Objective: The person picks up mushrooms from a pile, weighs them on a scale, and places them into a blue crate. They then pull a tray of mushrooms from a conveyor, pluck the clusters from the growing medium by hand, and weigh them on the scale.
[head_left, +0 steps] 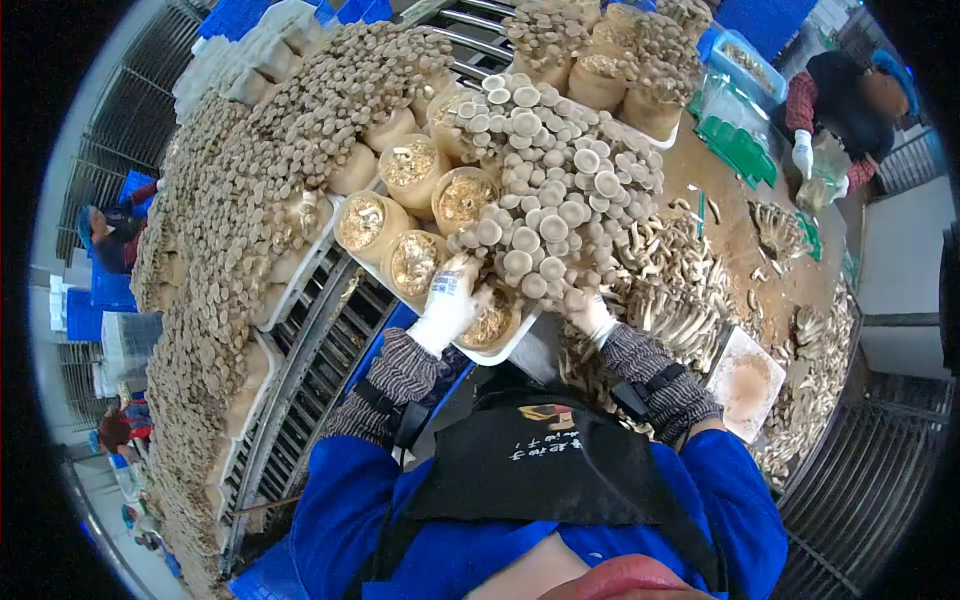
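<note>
My left hand [446,306], in a white glove, is at the rim of a plastic bottle [488,330] at the front corner of a white tray, its fingers curled over the edge. My right hand [592,314], also gloved, grips the lower front of a large cluster of grey-brown mushrooms [548,225]; the caps partly hide its fingers. The mushroom heads spread over the space between and beyond both hands. To the left of this cluster stand several bottles [413,162] with bare, crumbly tops.
A roller conveyor [300,365] runs at left beside trays packed with mushrooms [225,230]. Loose mushrooms [675,270] pile on the table [735,205] at right, near a stained white box [745,384]. A person [840,110] handles a clear bag at upper right; other people are far left.
</note>
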Motion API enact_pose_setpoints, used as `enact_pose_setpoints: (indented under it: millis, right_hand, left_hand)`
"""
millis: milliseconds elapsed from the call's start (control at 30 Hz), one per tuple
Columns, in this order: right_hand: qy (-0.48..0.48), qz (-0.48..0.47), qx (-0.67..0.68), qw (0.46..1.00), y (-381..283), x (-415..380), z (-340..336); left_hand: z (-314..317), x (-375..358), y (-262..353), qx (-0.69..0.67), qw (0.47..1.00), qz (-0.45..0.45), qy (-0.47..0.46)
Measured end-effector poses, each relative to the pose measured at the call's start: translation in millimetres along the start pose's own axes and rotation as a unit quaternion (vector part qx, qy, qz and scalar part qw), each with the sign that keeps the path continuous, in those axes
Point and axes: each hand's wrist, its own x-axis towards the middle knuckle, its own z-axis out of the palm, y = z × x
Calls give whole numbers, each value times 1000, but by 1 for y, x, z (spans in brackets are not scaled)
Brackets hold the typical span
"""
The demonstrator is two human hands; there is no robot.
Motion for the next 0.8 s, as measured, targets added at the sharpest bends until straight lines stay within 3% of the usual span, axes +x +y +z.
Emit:
enact_pose_setpoints:
  millis: [33,67,100,167,233,300,333,367,433,467,500,567,600,633,700,733,767,800]
  right_hand:
    - [13,-19,-3,1000,12,-4,7]
    - [25,-72,-179,981,-13,-1,6]
    - [27,-68,-173,982,-41,4,6]
    - [13,50,18,998,-81,15,4]
    - [10,86,88,992,-84,17,6]
    - [-12,73,243,967,-83,18,5]
    - [26,97,426,899,-93,19,6]
    - [26,95,429,898,-87,17,9]
    - [28,71,339,938,-82,15,17]
    - [17,88,383,919,-90,12,10]
    - [21,87,385,918,-83,15,11]
    - [-66,64,430,898,-81,18,8]
    - [-75,21,333,940,-87,16,0]
    - [-75,24,331,940,-91,18,-4]
    - [-88,68,445,889,-94,23,-7]
    - [-45,71,493,866,-94,25,-3]
    - [-45,72,492,867,-92,25,-4]
    - [-48,97,589,801,-90,25,-6]
  left_hand:
    - [0,1,-1,-42,999,-30,-18]
    - [0,3,-6,-39,993,-79,-83]
    - [0,1,-7,-36,992,-80,-91]
    - [2,-4,-9,-30,987,-119,-105]
    - [16,-4,-35,-28,990,-87,-108]
    - [26,5,-67,-237,936,-141,-216]
    - [7,29,-29,-290,930,-111,-197]
    - [13,28,-41,-287,931,-111,-198]
    - [23,30,-64,-265,888,-164,-339]
    - [20,32,-59,-76,899,-171,-396]
    - [23,29,-60,-74,898,-169,-400]
    - [27,28,-51,-231,927,-106,-275]
    - [17,35,-39,-256,890,-213,-312]
    - [8,47,-21,-259,888,-213,-313]
    - [-6,61,3,-580,693,-326,-278]
    - [-9,68,5,-323,863,-193,-337]
    - [-7,68,4,-324,863,-193,-336]
    - [-3,66,3,-395,829,-234,-319]
